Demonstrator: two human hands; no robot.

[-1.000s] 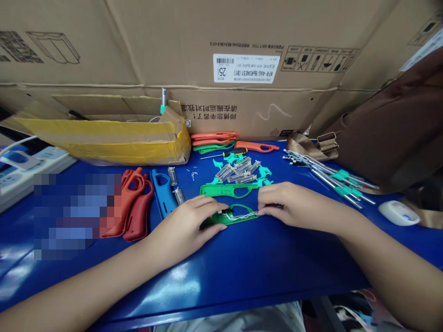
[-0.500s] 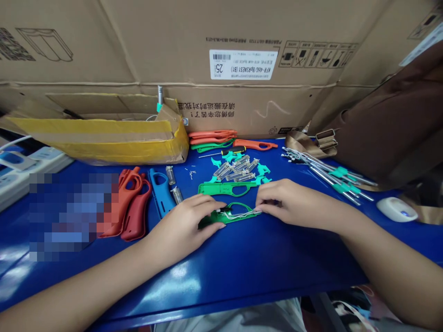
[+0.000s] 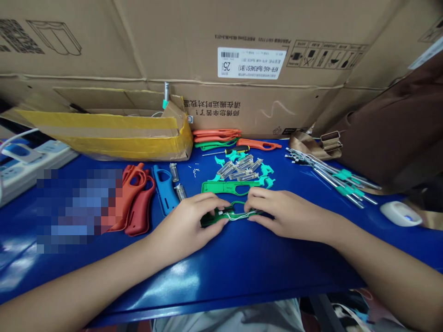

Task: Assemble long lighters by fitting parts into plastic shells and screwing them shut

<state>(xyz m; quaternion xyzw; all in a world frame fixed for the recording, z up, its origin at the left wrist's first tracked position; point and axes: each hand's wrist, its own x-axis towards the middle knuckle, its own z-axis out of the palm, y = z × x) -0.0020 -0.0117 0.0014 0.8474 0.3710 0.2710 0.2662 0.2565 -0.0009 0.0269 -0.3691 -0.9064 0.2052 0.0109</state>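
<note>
A green plastic handle shell (image 3: 231, 216) with a white wire in it lies on the blue table (image 3: 242, 263). My left hand (image 3: 188, 226) grips its left end, fingers curled over it. My right hand (image 3: 280, 213) presses fingertips on its right end and on the wire. Just behind lies a second green shell (image 3: 228, 187), touched by neither hand.
Red shells (image 3: 136, 203) and a blue shell (image 3: 165, 193) lie to the left. Clear small parts and teal triggers (image 3: 242, 169) sit behind, then orange and green shells (image 3: 216, 137) and a screwdriver (image 3: 231, 151). Metal rods (image 3: 332, 177) and a white mouse (image 3: 399, 213) are right. Cardboard boxes (image 3: 114, 133) line the back.
My right hand has slid left along the green shell, closer to my left hand. The left hand has stayed on the shell's left end.
</note>
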